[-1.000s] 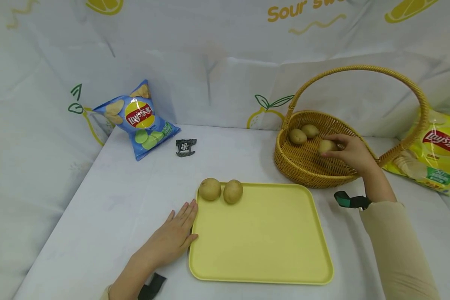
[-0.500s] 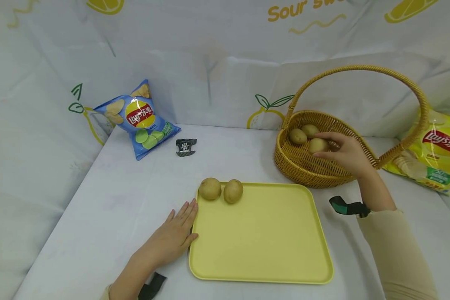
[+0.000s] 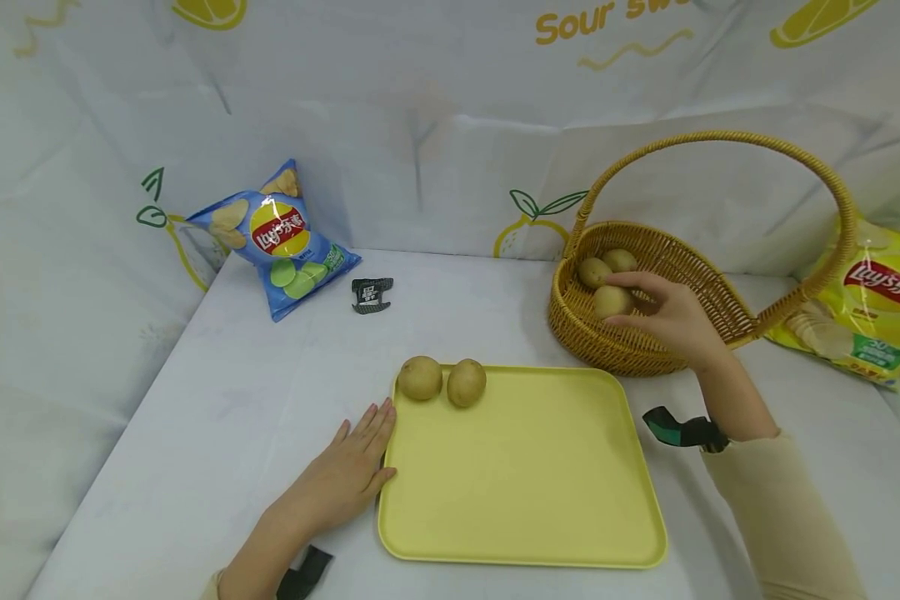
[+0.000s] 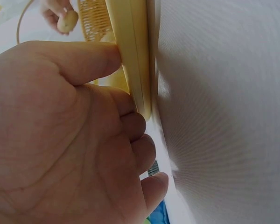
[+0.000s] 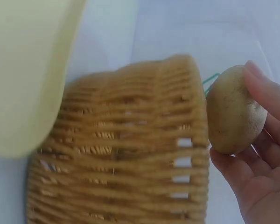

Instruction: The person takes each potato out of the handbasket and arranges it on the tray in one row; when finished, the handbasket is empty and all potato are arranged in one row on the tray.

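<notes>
My right hand (image 3: pixel 663 315) pinches a potato (image 3: pixel 612 302) between thumb and fingers, over the wicker basket (image 3: pixel 607 354). In the right wrist view this potato (image 5: pixel 233 112) shows just above the basket's rim (image 5: pixel 196 93). Two more potatoes (image 3: pixel 594 272) lie inside the basket at its left. The yellow tray (image 3: pixel 525 483) is on the table, with two potatoes (image 3: pixel 466 383) at its far left corner. My left hand (image 3: pixel 345 479) lies flat along the tray's left edge. The left wrist view shows its thumb and fingers (image 4: pixel 102 60) touching the tray's side.
The basket's tall handle (image 3: pixel 720 136) arches over the right arm. A blue chip bag (image 3: pixel 277 237) leans at the back left, near a small black object (image 3: pixel 372 295). A yellow chip bag (image 3: pixel 877 300) stands right of the basket. A white printed cloth hangs behind the table.
My right hand has moved left across the basket with the potato, bringing it in front of the two other potatoes there. The left hand and tray have stayed still.
</notes>
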Available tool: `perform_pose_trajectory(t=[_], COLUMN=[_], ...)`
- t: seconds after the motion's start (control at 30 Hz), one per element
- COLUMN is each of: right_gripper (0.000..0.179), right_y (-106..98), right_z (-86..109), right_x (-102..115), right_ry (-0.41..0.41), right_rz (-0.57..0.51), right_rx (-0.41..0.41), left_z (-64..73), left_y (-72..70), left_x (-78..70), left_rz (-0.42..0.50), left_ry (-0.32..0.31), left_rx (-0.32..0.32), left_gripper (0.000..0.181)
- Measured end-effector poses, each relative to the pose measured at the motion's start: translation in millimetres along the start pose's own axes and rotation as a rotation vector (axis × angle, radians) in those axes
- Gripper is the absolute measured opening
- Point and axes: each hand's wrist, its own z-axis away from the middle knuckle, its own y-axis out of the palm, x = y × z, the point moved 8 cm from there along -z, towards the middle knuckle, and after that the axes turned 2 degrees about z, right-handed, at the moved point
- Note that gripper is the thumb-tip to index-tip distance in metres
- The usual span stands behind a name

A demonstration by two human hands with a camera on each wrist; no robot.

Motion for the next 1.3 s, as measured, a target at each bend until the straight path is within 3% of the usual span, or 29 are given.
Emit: perform_pose_trajectory(t=[0.37,0.6,0.73,0.93,1.3], right_gripper=[0.048,0.051,0.052,0.051,0.049], right_y=[35.0,58.3,66.3,82.6,121.0], right_z=[5.7,7.2,7.6,8.1,11.4], right_x=[13.3,21.0,26.1,26.7,27.8], right_ry=[-0.052,-0.14,-0.193,-0.176,-0.144], right_rz=[-0.039,-0.123,-0.095,-0.106,-0.085], right_rx=[0.082,0.135,0.124,0.152,0.311], left_z=[-0.5,0.8,0.9,0.3,-0.6], left_y=[2.5,2.6,1.9,2.5,1.9], left_x=[1.9,2.4,1.8,2.9,1.5], left_rz=[-0.003,-0.004,-0.002,-0.006,-0.005], left_ry=[-0.001,-0.009,-0.003,-0.004,0.004], left_rx=[-0.004,0.001,-0.004,-0.002,0.0], left_gripper=[0.066,0.066,0.066,0.066,0.065])
